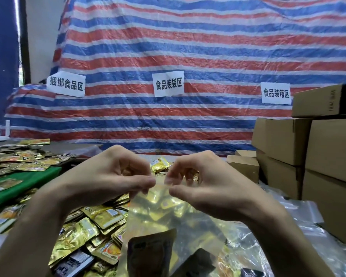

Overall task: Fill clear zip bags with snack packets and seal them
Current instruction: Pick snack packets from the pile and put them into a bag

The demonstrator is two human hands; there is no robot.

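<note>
1. Both hands are up in front of the camera, holding a clear zip bag (168,226) by its top edge.
2. Left hand (112,176): thumb and fingers pinched together on the bag's upper left corner.
3. Right hand (204,182): thumb and fingers pinched on the upper right corner, just beside the left fingertips.
4. The bag hangs down between the wrists, tilted, its lower part running out of the bottom of the view.
5. Inside it sit dark packets (152,254) low down; gold shows through the upper film, and whether that gold is inside the bag or behind it is hard to tell.
6. Under the hands lies a heap of gold packets (100,226), spread loose over the table; more of them are scattered far left.
7. At right, empty clear bags (300,212) lie in a crinkled pile, near the right wrist.
8. Beyond that pile, brown boxes (288,140) are stacked, flaps shut; their contents are hidden.
9. Behind everything hangs a red, white and blue striped tarp (168,47) with three white paper signs (168,83) stuck on it.
</note>
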